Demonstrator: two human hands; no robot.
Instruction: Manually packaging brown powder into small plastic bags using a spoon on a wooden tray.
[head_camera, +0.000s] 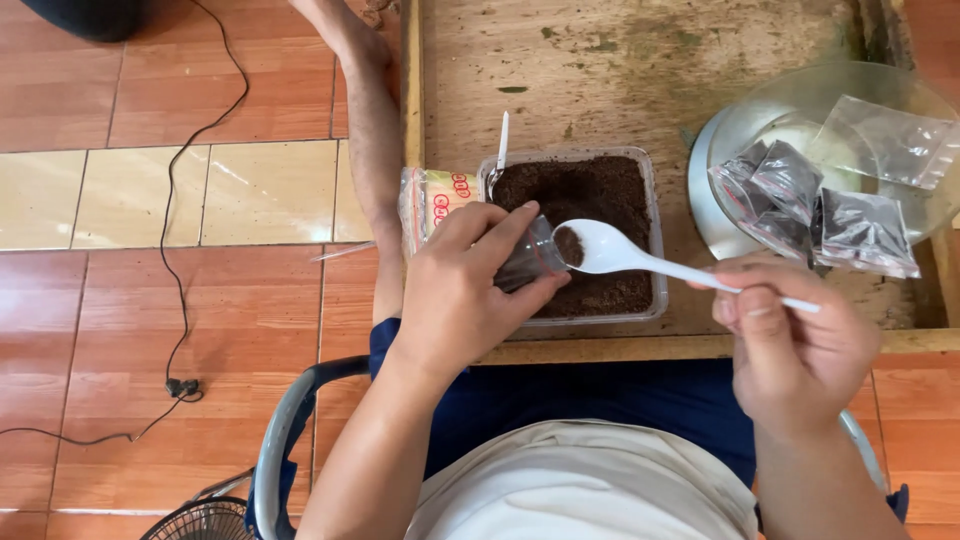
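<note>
Your left fingers (500, 235) curl shut around a small clear plastic bag (532, 258), thumb underneath and the other fingers over the top, so the left hand (455, 295) holds it tilted with its open mouth facing right. The bag is thin, see-through and creased, and a small dark clump shows just inside its mouth. Your right hand (795, 345) pinches the long handle of a white plastic spoon (620, 252) between thumb and forefinger, fingers closed on it near the far end of the handle. The bowl of the spoon sits right at the bag's mouth, touching or nearly touching it, well apart from your right fingers and just beside your left fingertips. Both bag and spoon hover over a clear rectangular tub (655, 240) filled with dark brown grounds, which stands on the wooden table (620, 70). A second white spoon (500, 150) leans at the tub's far left corner, and a packet with red print (435, 200) lies against its left side. To the right, a glass bowl (800, 95) carries several sealed clear bags of the same dark grounds (860, 230).
</note>
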